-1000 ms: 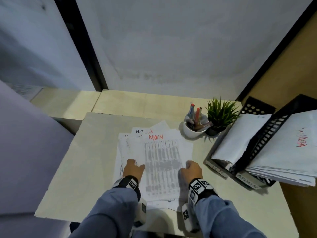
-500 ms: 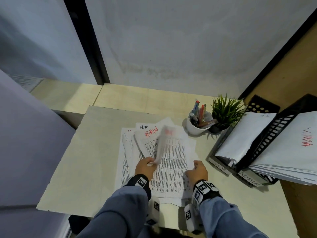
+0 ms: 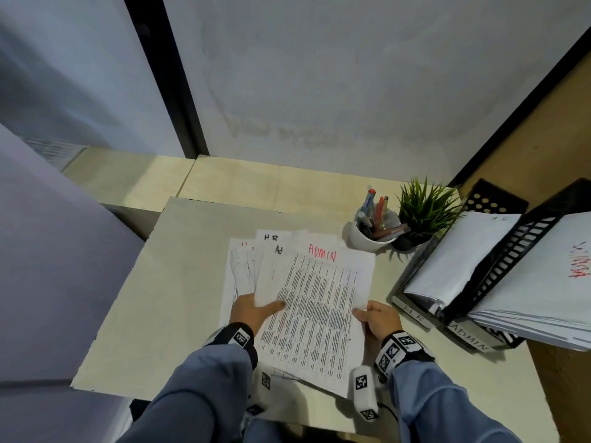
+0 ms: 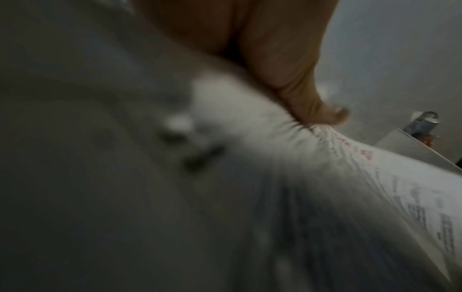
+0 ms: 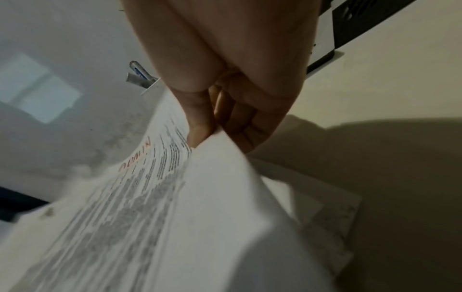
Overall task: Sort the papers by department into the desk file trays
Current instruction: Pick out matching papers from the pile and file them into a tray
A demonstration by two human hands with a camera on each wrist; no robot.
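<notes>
A printed sheet headed ADMIN in red (image 3: pixel 315 314) is held just above the loose pile (image 3: pixel 238 276) on the desk. My left hand (image 3: pixel 268 306) pinches its left edge, thumb on top; in the left wrist view the thumb (image 4: pixel 322 112) creases the paper (image 4: pixel 375 177). My right hand (image 3: pixel 359 313) pinches the right edge; the right wrist view shows thumb and fingers (image 5: pixel 200 136) closed on that sheet (image 5: pixel 150 197). A sheet marked HR (image 3: pixel 271 238) peeks from the pile. To the right stand black trays labelled HR (image 3: pixel 412 311) and ADMIN (image 3: pixel 468 338), both holding papers.
A white cup of pens (image 3: pixel 372 233) and a small green plant (image 3: pixel 422 212) stand behind the pile, close to the trays. A wall runs along the back, a brown panel along the right. The desk (image 3: pixel 179 298) ends just below my wrists.
Both hands lay on the pile a second ago. The left hand then flicked up a sheet, and now both hands pinch the ADMIN sheet, lifted and tilted slightly right.
</notes>
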